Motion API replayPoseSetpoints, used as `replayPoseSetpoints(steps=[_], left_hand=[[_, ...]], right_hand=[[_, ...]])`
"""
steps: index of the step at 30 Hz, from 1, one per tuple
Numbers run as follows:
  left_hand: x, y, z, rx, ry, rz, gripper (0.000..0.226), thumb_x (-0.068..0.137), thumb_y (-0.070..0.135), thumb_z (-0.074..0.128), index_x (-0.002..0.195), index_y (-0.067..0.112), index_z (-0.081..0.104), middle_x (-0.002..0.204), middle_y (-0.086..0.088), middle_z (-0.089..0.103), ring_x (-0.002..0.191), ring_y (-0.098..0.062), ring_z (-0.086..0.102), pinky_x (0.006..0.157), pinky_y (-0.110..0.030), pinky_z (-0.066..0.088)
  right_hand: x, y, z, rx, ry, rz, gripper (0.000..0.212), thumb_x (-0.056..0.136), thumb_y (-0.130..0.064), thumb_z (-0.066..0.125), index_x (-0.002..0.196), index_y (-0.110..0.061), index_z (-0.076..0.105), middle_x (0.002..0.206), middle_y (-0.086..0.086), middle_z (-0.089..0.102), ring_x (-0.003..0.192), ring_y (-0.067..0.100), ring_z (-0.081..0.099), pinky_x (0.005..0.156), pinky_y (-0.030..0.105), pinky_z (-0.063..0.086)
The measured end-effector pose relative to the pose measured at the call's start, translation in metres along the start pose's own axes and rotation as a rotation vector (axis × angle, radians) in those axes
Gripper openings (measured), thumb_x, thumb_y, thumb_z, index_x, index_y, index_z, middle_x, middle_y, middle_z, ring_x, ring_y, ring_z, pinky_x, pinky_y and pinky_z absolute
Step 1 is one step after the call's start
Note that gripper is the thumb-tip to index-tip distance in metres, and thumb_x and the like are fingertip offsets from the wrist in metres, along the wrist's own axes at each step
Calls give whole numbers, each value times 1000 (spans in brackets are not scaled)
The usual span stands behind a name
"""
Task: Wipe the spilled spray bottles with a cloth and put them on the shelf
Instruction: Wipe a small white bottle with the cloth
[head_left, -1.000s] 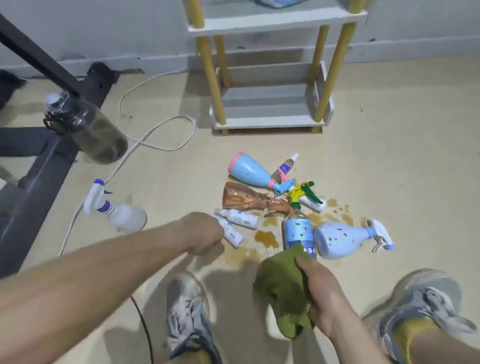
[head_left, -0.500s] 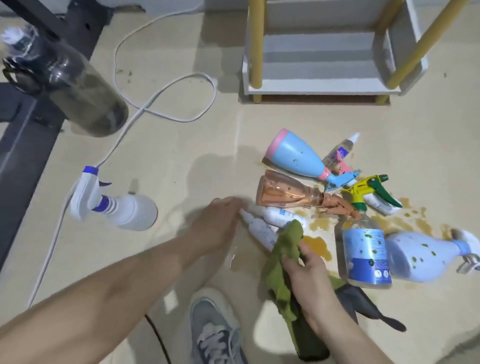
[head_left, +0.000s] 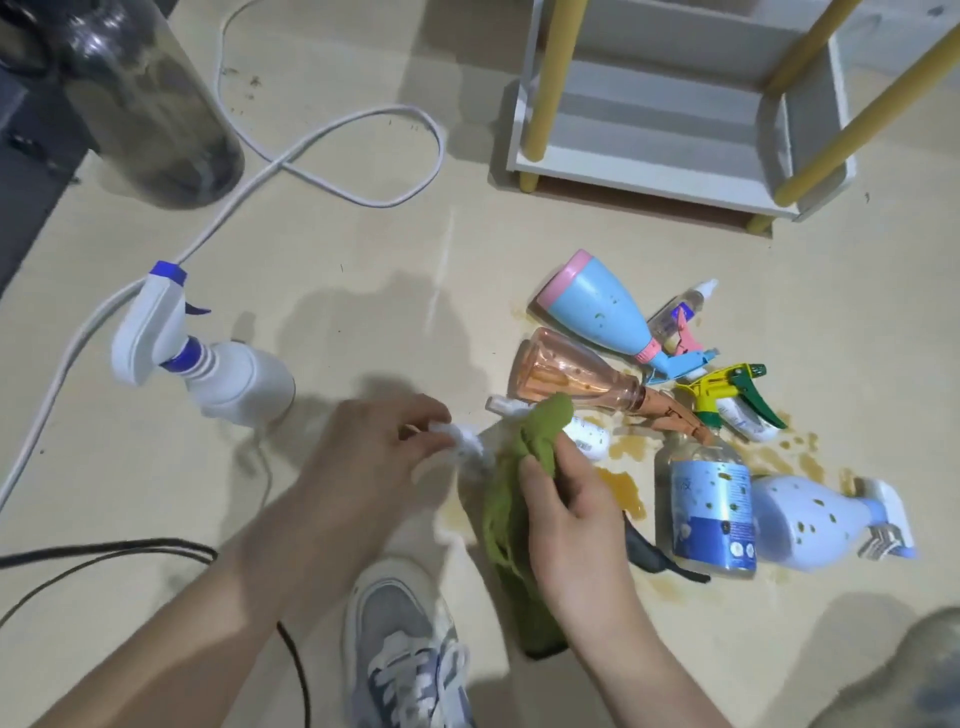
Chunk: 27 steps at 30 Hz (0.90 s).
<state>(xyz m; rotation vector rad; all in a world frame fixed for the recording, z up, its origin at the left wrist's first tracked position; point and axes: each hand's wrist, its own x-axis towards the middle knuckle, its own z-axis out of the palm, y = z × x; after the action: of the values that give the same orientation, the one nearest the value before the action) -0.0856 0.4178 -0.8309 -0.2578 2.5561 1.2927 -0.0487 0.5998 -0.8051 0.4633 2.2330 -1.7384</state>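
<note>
- Left hand (head_left: 374, 457), mid-frame, pinches one end of a small white plastic bottle (head_left: 470, 449) between thumb and fingertips. The bottle's pretty blurry.
- Right hand (head_left: 566, 512), just right of it, is curled round a bunched olive-green cloth (head_left: 519, 467). The cloth covers the bottle's other end and trails down toward the bottom of the frame.
- A second small white bottle (head_left: 589, 440) lies right behind the cloth, partly hidden.
- Right of centre is the messy pile, all lying down:
  - a clear orange spray bottle (head_left: 571, 376)
  - a light blue bottle with a pink base (head_left: 597, 306)
  - a tiny clear bottle with a white cap (head_left: 680, 312)
  - a clear bottle with a blue label and yellow-green trigger (head_left: 711, 501)
  - a pale lavender bottle with a white trigger (head_left: 815, 519)
- Brown liquid puddles (head_left: 623, 491) sit on the beige floor among them, and the bottles are spotted too.
- A white spray bottle with a blue-and-white trigger (head_left: 234, 384) sits on its own at left, well apart from the pile.
- The white shelf unit with yellow posts (head_left: 649, 176) is at upper right.
- A white cable (head_left: 337, 179) loops across the upper left.
</note>
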Motion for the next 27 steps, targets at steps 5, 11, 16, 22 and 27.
replayPoseSetpoints(steps=[5,11,16,22,27], left_hand=[[-19,-15,-5,-132,237,-166,17,83,18,73,78,34,72,77,15,72,78,-3,67,77,-23,52],[-20,-18,-10,46,295,-175,5,86,24,69,87,20,70,76,1,70,77,-23,64,73,-35,50],[-10,-30,-20,182,302,-203,22,92,34,60,84,13,63,76,-7,68,78,-33,63,71,-40,51],[-20,-40,-2,77,291,-292,31,89,36,60,72,12,65,68,-6,67,74,-31,64,70,-41,50],[-22,-42,5,-194,342,-329,15,79,32,71,72,20,67,63,3,69,71,-21,66,72,-40,54]], right_hand=[[8,12,73,-329,-237,-224,42,86,-21,30,115,-7,56,106,-2,54,96,13,45,85,25,38],[64,57,78,-715,-357,-89,81,75,9,54,147,-13,24,123,12,49,123,29,34,92,45,45],[70,29,93,-725,-261,-125,51,77,-1,36,123,-17,49,92,3,52,104,30,40,69,34,31],[22,40,89,-768,-360,-435,72,84,-7,41,151,-27,25,155,-7,30,108,25,37,90,34,38],[83,52,68,-752,-259,-219,44,88,-23,59,131,-23,50,123,3,62,112,35,54,89,36,44]])
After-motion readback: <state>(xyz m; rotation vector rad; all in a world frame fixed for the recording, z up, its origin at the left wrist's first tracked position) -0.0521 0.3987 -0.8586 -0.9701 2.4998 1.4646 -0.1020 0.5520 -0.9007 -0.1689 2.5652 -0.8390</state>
